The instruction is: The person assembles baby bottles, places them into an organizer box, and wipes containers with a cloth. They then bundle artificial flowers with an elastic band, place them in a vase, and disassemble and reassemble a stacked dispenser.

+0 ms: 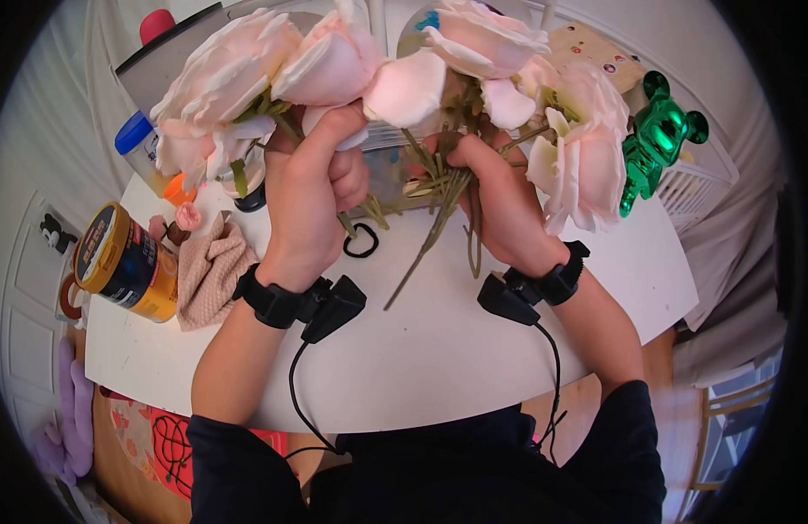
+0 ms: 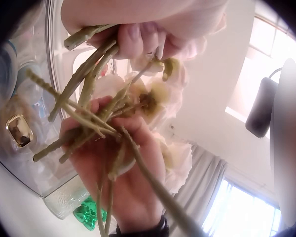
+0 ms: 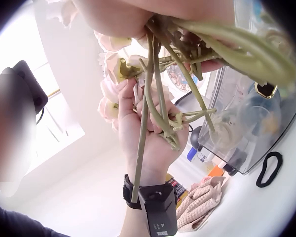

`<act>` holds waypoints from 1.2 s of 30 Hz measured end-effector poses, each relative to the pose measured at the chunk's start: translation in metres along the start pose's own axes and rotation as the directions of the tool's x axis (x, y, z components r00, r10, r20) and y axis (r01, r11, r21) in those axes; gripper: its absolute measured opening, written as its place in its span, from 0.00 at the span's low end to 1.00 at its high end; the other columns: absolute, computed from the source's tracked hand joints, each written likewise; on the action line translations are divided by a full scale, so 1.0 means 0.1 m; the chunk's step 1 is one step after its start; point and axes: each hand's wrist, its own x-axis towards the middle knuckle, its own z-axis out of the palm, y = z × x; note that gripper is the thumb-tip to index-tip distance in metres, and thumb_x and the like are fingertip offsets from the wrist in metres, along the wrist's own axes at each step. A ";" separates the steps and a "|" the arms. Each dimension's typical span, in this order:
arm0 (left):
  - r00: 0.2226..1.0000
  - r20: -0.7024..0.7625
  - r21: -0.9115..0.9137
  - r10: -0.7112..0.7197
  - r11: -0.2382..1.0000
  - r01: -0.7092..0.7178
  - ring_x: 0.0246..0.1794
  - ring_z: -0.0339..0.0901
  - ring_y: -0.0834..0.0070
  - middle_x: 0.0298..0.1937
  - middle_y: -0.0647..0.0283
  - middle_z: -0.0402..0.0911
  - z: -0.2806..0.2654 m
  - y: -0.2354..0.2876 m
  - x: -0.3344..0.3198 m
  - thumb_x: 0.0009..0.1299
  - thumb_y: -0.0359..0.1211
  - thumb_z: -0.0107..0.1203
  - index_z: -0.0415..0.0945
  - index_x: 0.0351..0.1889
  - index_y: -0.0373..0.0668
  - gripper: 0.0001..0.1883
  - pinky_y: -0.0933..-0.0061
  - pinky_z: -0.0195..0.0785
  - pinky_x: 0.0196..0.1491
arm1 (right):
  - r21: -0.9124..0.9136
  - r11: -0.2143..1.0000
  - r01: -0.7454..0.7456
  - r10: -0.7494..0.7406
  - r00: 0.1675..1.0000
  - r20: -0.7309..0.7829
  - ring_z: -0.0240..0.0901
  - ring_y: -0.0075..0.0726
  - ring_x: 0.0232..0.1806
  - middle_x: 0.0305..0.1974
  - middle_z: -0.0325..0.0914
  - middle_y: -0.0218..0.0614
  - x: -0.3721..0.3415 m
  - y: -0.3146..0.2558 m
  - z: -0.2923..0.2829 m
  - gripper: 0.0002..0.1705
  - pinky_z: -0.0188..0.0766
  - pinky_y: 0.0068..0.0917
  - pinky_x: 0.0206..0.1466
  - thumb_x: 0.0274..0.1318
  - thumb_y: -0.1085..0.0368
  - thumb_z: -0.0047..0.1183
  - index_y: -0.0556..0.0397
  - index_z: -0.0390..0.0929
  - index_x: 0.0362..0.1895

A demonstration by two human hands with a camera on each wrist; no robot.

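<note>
My left hand (image 1: pixel 312 188) grips the green stems of several pale pink roses (image 1: pixel 225 74), their heads spread above and left of the fist. The stem ends (image 3: pixel 170 133) poke out below its curled fingers. Opposite it, my right hand (image 1: pixel 500 188) holds another bunch of stems (image 1: pixel 443 188) between thumb and fingers. Large pink rose heads (image 1: pixel 587 144) lean out to the right of that hand, and one long stem hangs lowest, slanting down to the left. The two bunches meet at the petals in the head view. In the left wrist view, the right hand (image 2: pixel 121 173) shows behind crossing stems.
Left on the white table (image 1: pixel 404 367) stand a yellow-and-black tub (image 1: pixel 124 266), a pink cloth (image 1: pixel 213 272) and a blue-capped container (image 1: pixel 137 138). A black hair tie (image 1: pixel 361 241) lies near the middle. A clear box (image 3: pixel 241 128) stands behind the hands, a shiny green bear figure (image 1: pixel 661 140) at right.
</note>
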 end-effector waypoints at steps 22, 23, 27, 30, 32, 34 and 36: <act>0.985 -0.124 -0.011 0.116 0.993 -0.119 0.12 0.49 0.85 0.19 0.78 0.58 -0.11 0.09 0.12 0.75 0.34 0.65 0.74 0.55 0.44 0.15 0.75 0.40 0.20 | -0.022 0.987 0.161 -0.162 0.963 -0.217 0.77 0.38 0.41 0.33 0.71 0.35 0.03 -0.11 -0.07 0.08 0.73 0.36 0.52 0.65 0.66 0.41 0.54 0.69 0.33; 0.991 -0.096 0.003 0.092 0.996 -0.092 0.12 0.47 0.85 0.18 0.78 0.55 -0.14 0.09 0.12 0.76 0.33 0.64 0.74 0.52 0.45 0.12 0.74 0.38 0.20 | -0.001 0.987 0.159 -0.157 0.971 -0.180 0.72 0.35 0.38 0.31 0.68 0.34 0.06 -0.10 -0.15 0.08 0.70 0.35 0.47 0.65 0.66 0.41 0.52 0.67 0.31; 0.998 -0.054 -0.016 -0.039 0.999 0.038 0.12 0.46 0.85 0.17 0.79 0.53 -0.04 0.10 0.08 0.77 0.33 0.62 0.73 0.38 0.47 0.08 0.74 0.36 0.20 | 0.023 0.994 0.110 -0.107 0.990 -0.096 0.58 0.26 0.28 0.26 0.58 0.27 0.03 -0.07 -0.13 0.12 0.61 0.30 0.34 0.68 0.64 0.43 0.45 0.60 0.28; 0.994 0.084 0.097 -0.065 0.994 0.057 0.14 0.43 0.85 0.18 0.81 0.46 -0.01 0.12 0.02 0.79 0.37 0.58 0.66 0.28 0.52 0.16 0.74 0.36 0.21 | -0.094 0.990 0.105 -0.110 0.992 -0.055 0.59 0.25 0.25 0.25 0.60 0.25 0.01 -0.04 -0.13 0.12 0.60 0.28 0.31 0.70 0.63 0.48 0.47 0.66 0.30; 0.991 0.113 0.114 -0.070 0.992 0.057 0.13 0.43 0.85 0.17 0.81 0.46 -0.03 0.11 0.01 0.79 0.37 0.56 0.65 0.27 0.52 0.16 0.73 0.35 0.21 | -0.271 0.951 0.149 -0.165 0.986 -0.036 0.63 0.23 0.23 0.24 0.65 0.25 -0.01 -0.03 -0.11 0.12 0.59 0.26 0.28 0.73 0.61 0.54 0.50 0.77 0.34; 0.983 0.165 0.080 -0.086 0.994 0.073 0.13 0.43 0.85 0.16 0.80 0.47 -0.08 0.05 0.02 0.79 0.38 0.55 0.65 0.26 0.52 0.17 0.73 0.35 0.21 | -0.259 0.962 0.087 -0.089 0.996 0.005 0.68 0.23 0.24 0.26 0.73 0.28 -0.01 -0.06 -0.10 0.11 0.61 0.25 0.28 0.74 0.60 0.57 0.54 0.82 0.42; 0.983 0.162 0.091 -0.084 0.993 0.069 0.12 0.43 0.84 0.15 0.80 0.48 -0.07 0.05 0.02 0.79 0.38 0.55 0.65 0.25 0.52 0.17 0.73 0.35 0.20 | -0.219 0.969 0.110 -0.094 0.992 0.085 0.70 0.23 0.25 0.28 0.77 0.29 0.01 -0.02 -0.10 0.11 0.63 0.24 0.29 0.74 0.60 0.57 0.54 0.83 0.43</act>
